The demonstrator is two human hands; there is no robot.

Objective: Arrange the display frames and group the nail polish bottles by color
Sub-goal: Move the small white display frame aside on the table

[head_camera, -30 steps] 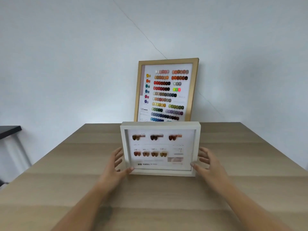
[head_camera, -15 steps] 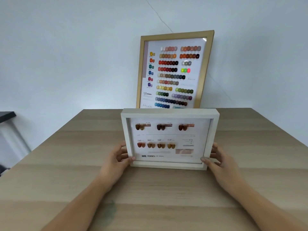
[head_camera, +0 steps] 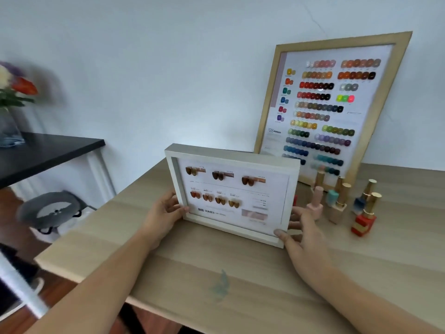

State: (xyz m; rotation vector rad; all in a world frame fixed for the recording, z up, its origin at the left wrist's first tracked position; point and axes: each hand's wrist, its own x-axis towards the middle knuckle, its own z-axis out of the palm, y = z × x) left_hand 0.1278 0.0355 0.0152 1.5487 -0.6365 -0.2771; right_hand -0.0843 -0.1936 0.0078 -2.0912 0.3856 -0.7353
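A white display frame [head_camera: 231,155] with brown nail samples stands upright on the wooden table [head_camera: 240,273]. My left hand [head_camera: 166,213] grips its lower left edge and my right hand [head_camera: 301,227] grips its lower right corner. Behind it a tall gold frame [head_camera: 407,75] with a colour chart leans on the wall. Right of the white frame stand several nail polish bottles: a pink one [head_camera: 316,204], a teal one [head_camera: 332,197], a beige one [head_camera: 338,209], a blue one [head_camera: 361,201] and a red one [head_camera: 363,222].
A black side table [head_camera: 48,153] at the left carries a glass vase with flowers [head_camera: 12,97]. A grey round object [head_camera: 51,209] sits on the floor below. The table's left edge [head_camera: 79,227] runs close to my left forearm. A green smudge [head_camera: 220,285] marks the tabletop.
The view has swung left, so the side table, flowers and bottles now show. Both hands hold the white frame, which has moved left of the gold frame and turned slightly.
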